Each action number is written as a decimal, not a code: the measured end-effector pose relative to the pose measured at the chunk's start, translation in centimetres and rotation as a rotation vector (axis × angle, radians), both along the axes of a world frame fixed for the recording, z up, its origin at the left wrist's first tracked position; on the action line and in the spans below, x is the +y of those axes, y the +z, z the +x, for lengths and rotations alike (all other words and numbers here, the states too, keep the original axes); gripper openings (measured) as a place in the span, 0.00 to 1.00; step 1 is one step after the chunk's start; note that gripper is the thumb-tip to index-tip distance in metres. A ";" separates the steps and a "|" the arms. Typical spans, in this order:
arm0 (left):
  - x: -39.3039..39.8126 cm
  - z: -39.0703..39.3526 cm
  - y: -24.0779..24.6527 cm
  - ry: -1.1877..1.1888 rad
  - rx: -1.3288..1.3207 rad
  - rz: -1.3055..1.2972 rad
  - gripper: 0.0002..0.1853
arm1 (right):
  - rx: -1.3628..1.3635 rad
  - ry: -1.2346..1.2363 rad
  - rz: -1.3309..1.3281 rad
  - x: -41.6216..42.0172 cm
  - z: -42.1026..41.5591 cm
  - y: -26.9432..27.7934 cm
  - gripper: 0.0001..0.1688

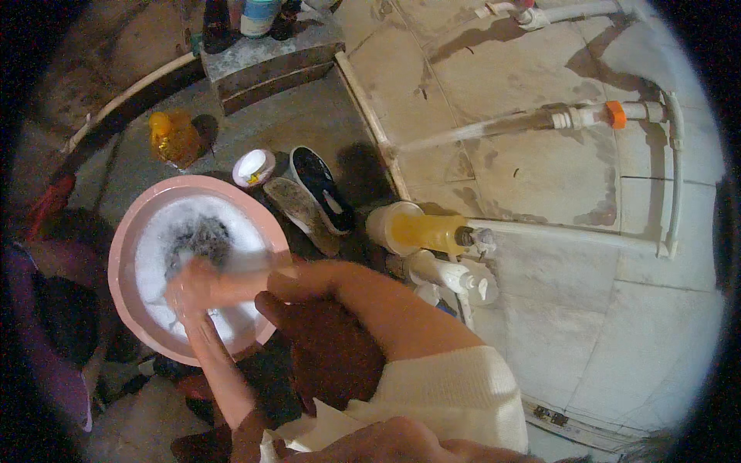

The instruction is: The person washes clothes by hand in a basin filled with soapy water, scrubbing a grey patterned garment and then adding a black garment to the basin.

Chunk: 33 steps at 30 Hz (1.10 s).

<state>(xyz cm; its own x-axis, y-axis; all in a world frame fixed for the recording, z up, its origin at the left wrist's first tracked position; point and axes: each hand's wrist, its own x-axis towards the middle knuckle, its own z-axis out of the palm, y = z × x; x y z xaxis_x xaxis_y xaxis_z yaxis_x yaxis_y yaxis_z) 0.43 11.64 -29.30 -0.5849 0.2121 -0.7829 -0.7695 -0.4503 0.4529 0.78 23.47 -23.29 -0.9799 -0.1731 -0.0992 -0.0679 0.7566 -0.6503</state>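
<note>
A pink plastic basin (123, 272) holds white foamy water (151, 243), with a darker open patch near its middle. Both of my hands meet over the foam, blurred by motion. My right hand (202, 276) reaches in from the right, beneath a pale sleeve (457, 382). From below comes my left hand (186, 307), partly overlapped by the right. Whether either one grips anything is hidden by the blur. Beyond the basin's right rim lie a dark-lined slip-on shoe (312, 182) and a second shoe (295, 211) on its side, its worn sole showing.
Past the rim sit a small white oval item (253, 165) and an orange plastic bag (173, 139). A yellow bottle (431, 230) and a white pump bottle (446, 272) stand at right. Bottles (259, 17) top a concrete step (278, 55). Pipes (674, 173) run along the tiled wall.
</note>
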 end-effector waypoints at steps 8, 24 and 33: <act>-1.5 -1.7 -0.2 -0.113 0.223 -0.036 0.20 | 0.291 -0.192 -0.230 -2.2 1.6 -2.3 0.12; -1.2 1.7 -9.1 -0.096 0.222 -0.002 0.35 | -0.064 0.078 0.176 1.4 -1.9 -11.3 0.21; -2.5 -1.9 -2.7 0.140 -0.211 0.480 0.30 | -0.018 0.097 -0.098 -3.5 1.6 0.7 0.12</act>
<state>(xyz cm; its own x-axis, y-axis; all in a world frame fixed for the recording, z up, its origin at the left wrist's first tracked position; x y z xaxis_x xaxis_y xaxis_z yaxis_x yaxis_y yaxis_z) -1.44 9.12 -31.98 -0.4736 0.5063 -0.7206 -0.7391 -0.6735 0.0126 2.36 19.93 -22.57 -0.9563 -0.2766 -0.0943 -0.1253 0.6796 -0.7228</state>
